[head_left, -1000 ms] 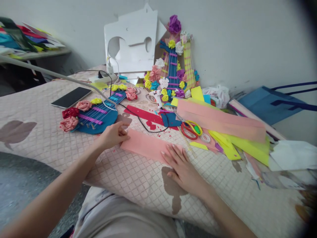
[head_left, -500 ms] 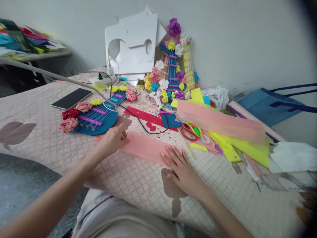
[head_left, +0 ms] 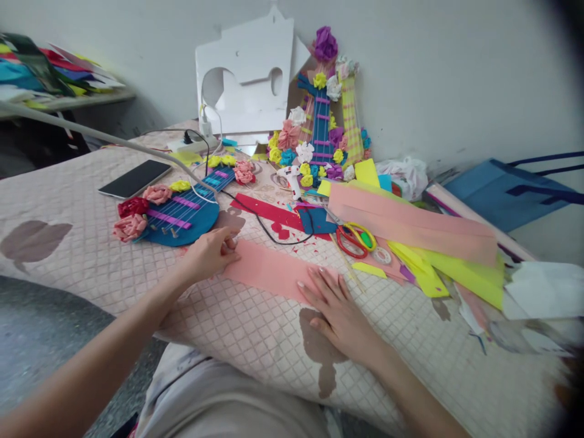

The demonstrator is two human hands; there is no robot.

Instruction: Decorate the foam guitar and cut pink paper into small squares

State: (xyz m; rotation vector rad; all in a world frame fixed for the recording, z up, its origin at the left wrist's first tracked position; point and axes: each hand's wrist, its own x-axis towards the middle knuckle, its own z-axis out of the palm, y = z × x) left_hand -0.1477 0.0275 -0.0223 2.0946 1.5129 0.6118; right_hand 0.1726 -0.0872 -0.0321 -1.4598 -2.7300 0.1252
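A pink crepe-like paper strip (head_left: 271,271) lies flat on the quilted table cover (head_left: 255,322). My left hand (head_left: 210,252) is closed at the strip's left end, pinching its edge between thumb and fingers. Over the right end, my right hand (head_left: 337,313) rests flat and open, fingers spread, pressing the paper down. Just beyond my left hand is a blue guitar-shaped craft (head_left: 201,213) with purple bars, strings and paper roses (head_left: 130,227). Behind the strip lies a piece of red paper (head_left: 269,210) among small red scraps.
Red-and-yellow scissors (head_left: 353,240) lie beyond my right hand, near pink sheets (head_left: 410,219) and yellow sheets (head_left: 469,274). A white glue gun (head_left: 291,179) stands behind, its black cord (head_left: 269,236) crossing the table. A phone (head_left: 134,178) is at left; finished paper guitars (head_left: 322,131) lean on the wall.
Both hands stay in nearly the same places on the pink strip. The whole view has shifted slightly.
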